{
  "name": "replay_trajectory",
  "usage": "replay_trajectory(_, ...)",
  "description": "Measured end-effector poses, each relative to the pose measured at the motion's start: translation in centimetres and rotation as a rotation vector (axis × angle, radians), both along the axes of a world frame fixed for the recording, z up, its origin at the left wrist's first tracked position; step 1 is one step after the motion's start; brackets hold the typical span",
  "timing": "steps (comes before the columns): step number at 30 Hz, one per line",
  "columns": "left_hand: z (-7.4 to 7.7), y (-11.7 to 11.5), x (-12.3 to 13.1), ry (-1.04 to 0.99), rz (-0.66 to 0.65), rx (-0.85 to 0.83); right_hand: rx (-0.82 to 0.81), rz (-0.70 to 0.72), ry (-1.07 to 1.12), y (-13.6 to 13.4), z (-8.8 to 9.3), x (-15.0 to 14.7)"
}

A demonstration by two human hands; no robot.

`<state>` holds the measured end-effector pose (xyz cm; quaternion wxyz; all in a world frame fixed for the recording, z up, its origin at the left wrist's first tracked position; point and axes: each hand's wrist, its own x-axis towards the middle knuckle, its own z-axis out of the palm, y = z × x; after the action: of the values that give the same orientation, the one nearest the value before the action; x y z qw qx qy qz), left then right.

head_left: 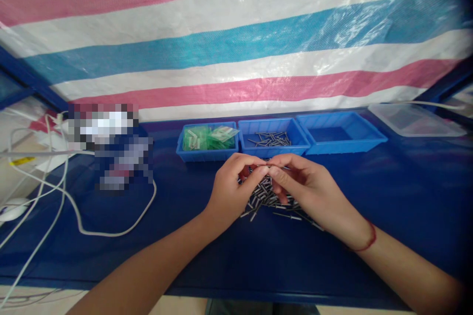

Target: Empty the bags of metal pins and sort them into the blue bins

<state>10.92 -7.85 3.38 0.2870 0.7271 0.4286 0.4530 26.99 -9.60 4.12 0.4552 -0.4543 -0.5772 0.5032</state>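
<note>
My left hand (233, 184) and my right hand (308, 184) meet above a loose pile of metal blind rivets (260, 197). Thumb and fingers of each are pinched together, tip to tip. Between the fingertips shows a thin sliver that looks like one blind rivet (266, 165), mostly covered by the fingers. Part of the pile is hidden under both hands. A few rivets (287, 215) lie at its front edge on the blue table. Just behind the hands, a blue bin (273, 150) holds more rivets.
Left of that bin, another blue bin (207, 156) contains green plastic packets (210, 139); a third blue bin (340, 147) stands to the right. A clear plastic lid (414, 120) lies at the far right. White cables (111, 234) loop over the left side. A striped sheet (236, 49) hangs behind.
</note>
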Motion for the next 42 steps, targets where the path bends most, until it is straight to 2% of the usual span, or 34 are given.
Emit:
replay_trajectory(2, 0.0, 0.2, -0.1, 0.006, -0.023, -0.011, 0.096, -0.027, -0.079, -0.1, -0.1, 0.3)
replay_trajectory(6, 0.1, 0.4, -0.5, 0.065, -0.173, -0.038, 0.417, -0.061, -0.411, -0.2, 0.4, 0.9)
replay_trajectory(8, 0.2, 0.5, -0.7, 0.099, -0.181, -0.034, 0.534, -0.084, -0.501, 0.2, 0.7, 1.3)
replay_trajectory(13, -0.1, 0.6, -0.9, 0.178, -0.098, -0.021, 0.623, -0.385, -0.598, 3.3, 0.7, 3.5)
replay_trajectory(15, -0.3, 0.8, -1.0, 0.218, -0.098, -0.006, 0.651, -0.436, -0.722, 4.7, 0.4, 4.5)
replay_trajectory(19, -0.6, 1.1, -1.3, 0.342, -0.127, 0.077, 0.712, -0.380, -0.907, 5.7, 0.4, 5.7)
replay_trajectory(22, -0.6, 1.0, -1.4, 0.427, -0.152, 0.133, 0.720, -0.344, -0.856, 5.0, 1.1, 5.9)
replay_trajectory(24, -0.5, 1.0, -1.5, 0.466, -0.149, 0.143, 0.691, -0.202, -0.796, 4.3, 1.6, 5.8)
replay_trajectory(28, 0.0, 0.7, -1.7, 0.573, -0.172, 0.135, 0.637, 0.202, -0.745, 3.2, 1.5, 5.4)
replay_trajectory(31, 0.3, 0.5, -1.8, 0.643, -0.238, 0.140, 0.625, 0.348, -0.801, 3.0, 0.9, 5.1)
replay_trajectory(36, 0.2, 0.1, -1.7, 0.706, -0.281, 0.141, 0.591, 0.422, -0.917, 3.2, 0.5, 5.4)
replay_trajectory(42, -0.2, -0.1, -1.6, 0.728, -0.246, 0.130, 0.489, 0.347, -0.931, 3.4, 1.1, 7.6)
